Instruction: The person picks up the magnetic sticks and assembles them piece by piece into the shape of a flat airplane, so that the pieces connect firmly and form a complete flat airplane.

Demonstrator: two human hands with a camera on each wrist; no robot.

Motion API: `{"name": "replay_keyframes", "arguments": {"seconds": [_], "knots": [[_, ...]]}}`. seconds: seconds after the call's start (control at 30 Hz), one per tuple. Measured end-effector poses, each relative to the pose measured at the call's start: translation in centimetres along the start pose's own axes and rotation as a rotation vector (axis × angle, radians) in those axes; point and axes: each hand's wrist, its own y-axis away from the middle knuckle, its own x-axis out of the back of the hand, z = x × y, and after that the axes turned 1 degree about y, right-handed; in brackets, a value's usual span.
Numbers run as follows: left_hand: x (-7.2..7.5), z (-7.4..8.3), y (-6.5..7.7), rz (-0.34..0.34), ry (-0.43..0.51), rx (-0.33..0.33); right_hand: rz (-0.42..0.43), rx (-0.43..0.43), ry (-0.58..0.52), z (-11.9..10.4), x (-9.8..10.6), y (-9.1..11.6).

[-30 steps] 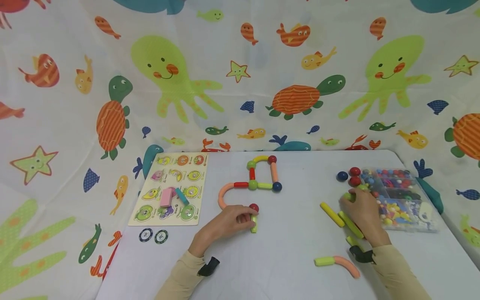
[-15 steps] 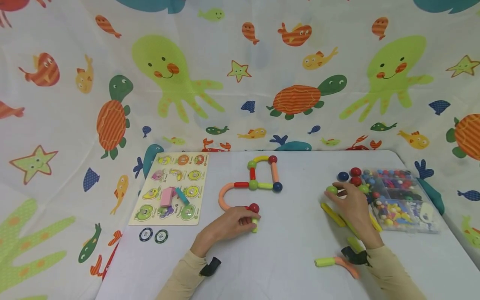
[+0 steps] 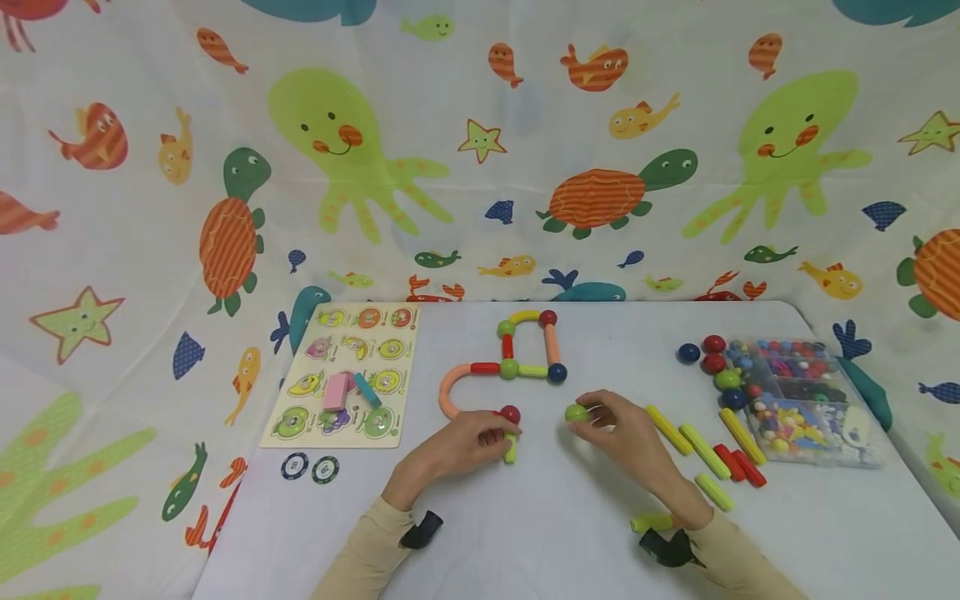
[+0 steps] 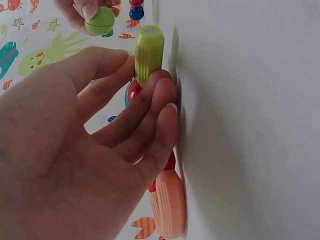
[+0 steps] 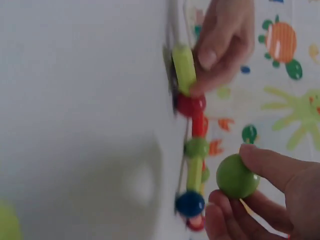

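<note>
My left hand (image 3: 456, 454) pinches a short lime-green rod (image 4: 149, 52) that lies at a red ball (image 3: 510, 414), the end of a joined chain of rods and balls. A curved peach rod (image 3: 450, 387) and a red rod (image 3: 485, 367) link this chain to a closed loop with a green ball (image 3: 509, 368) at its corner. Between thumb and fingers, my right hand (image 3: 630, 437) holds a loose green ball (image 5: 237, 176), a little to the right of the lime rod and apart from it.
On the right are loose balls such as a blue ball (image 3: 688, 353), several yellow, lime and red rods (image 3: 748, 468), and a divided clear box (image 3: 862, 454) of beads. A fruit puzzle board (image 3: 273, 433) and two round chips (image 3: 326, 470) lie on the left.
My right hand has carried the green ball leftward from beside the bead box to near my left hand. The left hand has stayed at the lime rod.
</note>
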Motion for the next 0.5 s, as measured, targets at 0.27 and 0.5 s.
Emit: {"name": "replay_keyframes", "arguments": {"seconds": [0.27,0.5], "knots": [[0.2,0.0,0.0,0.015,-0.002,-0.026,-0.178,0.067,-0.172,-1.7,-3.6,1.2],[0.2,-0.3,0.0,0.035,-0.006,-0.07,-0.23,0.13,-0.194,-2.4,-5.7,1.9]]}}
